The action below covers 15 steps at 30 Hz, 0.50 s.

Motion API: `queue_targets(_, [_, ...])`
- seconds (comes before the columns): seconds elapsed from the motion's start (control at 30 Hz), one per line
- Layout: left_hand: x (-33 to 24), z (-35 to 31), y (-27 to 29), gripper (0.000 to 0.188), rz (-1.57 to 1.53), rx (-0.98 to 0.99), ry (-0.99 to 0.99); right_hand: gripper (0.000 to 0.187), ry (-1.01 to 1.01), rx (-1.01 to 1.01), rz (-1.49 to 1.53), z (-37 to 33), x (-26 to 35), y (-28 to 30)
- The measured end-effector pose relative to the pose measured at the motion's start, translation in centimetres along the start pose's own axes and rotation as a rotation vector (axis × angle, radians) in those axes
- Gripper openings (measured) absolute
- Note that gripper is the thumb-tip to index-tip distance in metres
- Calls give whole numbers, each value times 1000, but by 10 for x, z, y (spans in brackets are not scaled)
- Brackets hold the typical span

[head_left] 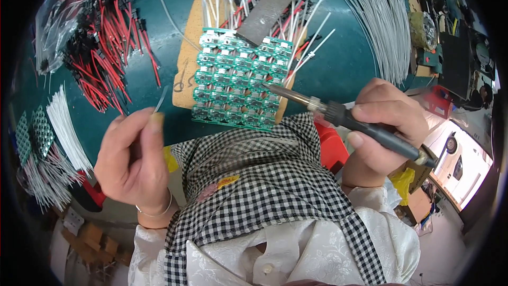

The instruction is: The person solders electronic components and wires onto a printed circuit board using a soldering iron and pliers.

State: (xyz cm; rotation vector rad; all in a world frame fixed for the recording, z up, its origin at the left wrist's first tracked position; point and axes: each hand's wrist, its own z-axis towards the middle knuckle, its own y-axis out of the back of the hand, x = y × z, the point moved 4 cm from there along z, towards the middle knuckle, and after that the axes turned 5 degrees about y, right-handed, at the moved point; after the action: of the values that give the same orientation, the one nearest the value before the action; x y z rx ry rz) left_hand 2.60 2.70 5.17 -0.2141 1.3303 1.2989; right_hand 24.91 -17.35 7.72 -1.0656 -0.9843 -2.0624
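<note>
My right hand [389,127] is closed round the dark handle of a soldering iron [365,127]. The iron's metal tip points left and lies over the right part of a panel of small green circuit boards [233,87]; whether it touches them I cannot tell. Between thumb and forefinger, my left hand [135,151] pinches a thin grey wire [162,98], left of the panel. That panel rests on a tan board [185,82]. A flat grey metal bar [272,8] lies across its far edge, where white wires and red-and-black leads stick out.
At the far left is a heap of red-and-black leads [108,37] beside a clear plastic bag [63,18]. White wire bundles lie at left [69,127] and right [383,32]. More green boards [41,130] sit at the left edge. Tools crowd the far right.
</note>
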Motion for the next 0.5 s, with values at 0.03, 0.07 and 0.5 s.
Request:
queue_targets(0.03, [3,-1,-1,13,57,43,50,27,8,11,12,3,0,-8])
queue_targets(0.07, [5,-1,-6,15,47,93,51,26,3,38,-15,6,0,-16])
queue_targets(0.5, [18,4,-36,17,5,194,-3,28,1,128,-151,29,-10,-60])
